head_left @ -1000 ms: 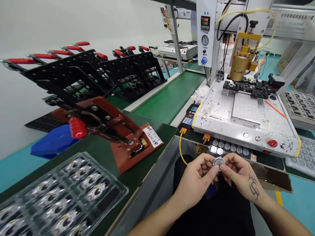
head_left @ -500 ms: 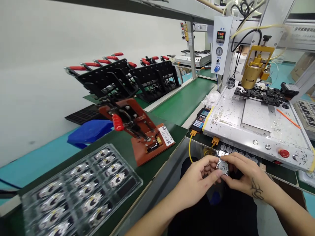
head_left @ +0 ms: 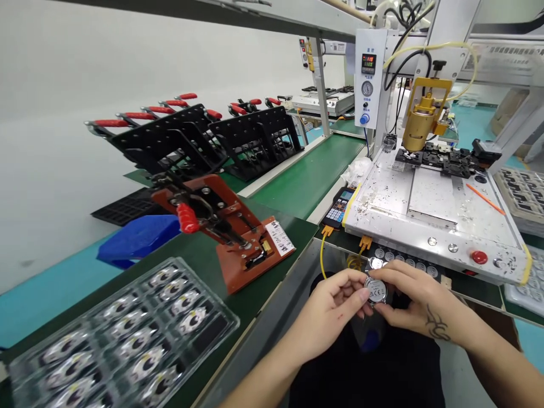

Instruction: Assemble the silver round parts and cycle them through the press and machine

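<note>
Blister tray (head_left: 210, 334): at the near edge of the green tabletop (head_left: 199, 255). Toggle-clamp fixture (head_left: 233, 273): near the tabletop's right corner. Left hand (head_left: 329, 309): grip pinching the left rim of the CE-marked metal disc (head_left: 377, 290). Disc: beyond the tabletop's right edge, round, no long axis, between both hands, equally near. Right hand (head_left: 412, 294): grip closed on its right rim.

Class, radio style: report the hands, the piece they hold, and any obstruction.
Left hand and right hand both gripping round silver metallic disc. Printed face showing. Nothing visibly blocking them; reddish-brown clamp fixture stands apart, leftward.
</note>
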The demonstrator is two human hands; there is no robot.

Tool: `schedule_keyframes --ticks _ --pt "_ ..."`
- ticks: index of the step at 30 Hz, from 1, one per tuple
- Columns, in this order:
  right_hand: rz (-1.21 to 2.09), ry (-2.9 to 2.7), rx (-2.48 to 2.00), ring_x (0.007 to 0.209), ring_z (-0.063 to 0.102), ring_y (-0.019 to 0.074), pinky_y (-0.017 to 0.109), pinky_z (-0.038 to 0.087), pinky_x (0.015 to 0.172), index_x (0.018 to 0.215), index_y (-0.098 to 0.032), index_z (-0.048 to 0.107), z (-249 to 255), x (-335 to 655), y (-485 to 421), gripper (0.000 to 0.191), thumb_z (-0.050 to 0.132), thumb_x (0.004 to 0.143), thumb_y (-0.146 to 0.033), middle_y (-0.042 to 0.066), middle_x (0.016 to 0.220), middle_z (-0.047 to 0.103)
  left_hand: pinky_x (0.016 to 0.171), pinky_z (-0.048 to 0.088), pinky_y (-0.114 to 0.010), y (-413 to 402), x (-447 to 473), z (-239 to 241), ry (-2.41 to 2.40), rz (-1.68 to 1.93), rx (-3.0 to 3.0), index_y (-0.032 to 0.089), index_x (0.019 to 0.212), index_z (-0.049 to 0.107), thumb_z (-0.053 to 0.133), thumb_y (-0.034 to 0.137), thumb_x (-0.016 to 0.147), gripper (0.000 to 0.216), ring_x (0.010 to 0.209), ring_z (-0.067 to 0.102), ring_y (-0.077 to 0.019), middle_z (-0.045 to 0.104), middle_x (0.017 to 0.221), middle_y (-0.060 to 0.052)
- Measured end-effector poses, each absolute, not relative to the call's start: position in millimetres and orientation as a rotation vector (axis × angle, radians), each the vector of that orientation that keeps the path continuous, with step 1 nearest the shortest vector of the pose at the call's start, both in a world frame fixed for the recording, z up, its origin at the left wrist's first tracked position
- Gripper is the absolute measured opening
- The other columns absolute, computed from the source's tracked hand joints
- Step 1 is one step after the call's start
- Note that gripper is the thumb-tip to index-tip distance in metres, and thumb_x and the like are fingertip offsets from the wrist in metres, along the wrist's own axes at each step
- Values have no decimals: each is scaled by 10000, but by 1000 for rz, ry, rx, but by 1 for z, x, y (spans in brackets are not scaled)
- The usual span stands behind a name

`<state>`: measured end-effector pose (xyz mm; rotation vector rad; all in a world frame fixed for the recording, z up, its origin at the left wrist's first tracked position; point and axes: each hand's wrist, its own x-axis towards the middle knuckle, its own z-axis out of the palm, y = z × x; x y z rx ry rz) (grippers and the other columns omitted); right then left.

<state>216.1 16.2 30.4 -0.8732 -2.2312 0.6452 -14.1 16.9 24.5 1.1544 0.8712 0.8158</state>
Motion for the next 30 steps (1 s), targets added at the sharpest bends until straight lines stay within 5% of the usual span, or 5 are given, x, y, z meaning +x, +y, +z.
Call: schedule_keyframes --ticks 8,13,20,25,30 --pt "538 -2255 -893 925 732 228 348 635 802 1433 -284 577 33 213 15 459 670 995 -183 96 1167 724 824 605 -364 18 -31 45 1024 908 1561 220 1092 759 693 392 1008 203 861 745 -222 791 974 -66" --pt "551 -2155 -886 745 655 203 331 583 685 1331 -313 635 24 210 37 390 717 959 -228 26 921 674 886 546 -402 58 -108 95 1398 1935 2100 238 908 736 601 375 1056 243 908 701 -244 762 922 -70" --pt "571 -2097 -762 677 621 179 307 549 624 1320 -299 633 23 184 75 360 733 976 -278 -8 839 632 607 342 -345 101 -172 111 1343 1570 2595 230 502 352 584 410 1049 621 496 344 -151 348 495 36" --pt "787 -2063 -702 651 581 159 288 493 589 1255 -228 666 13 120 115 311 736 969 -327 -16 805 609 584 407 -294 135 -185 162 1254 1989 1930 225 681 478 446 529 1123 537 549 462 -134 462 618 18" --pt "893 -2113 -626 712 601 158 273 494 631 1198 -195 677 -17 63 143 295 715 928 -309 -3 851 620 695 544 -293 140 -247 162 1542 1944 1572 198 1055 594 497 420 1115 249 714 655 -157 680 904 -48"
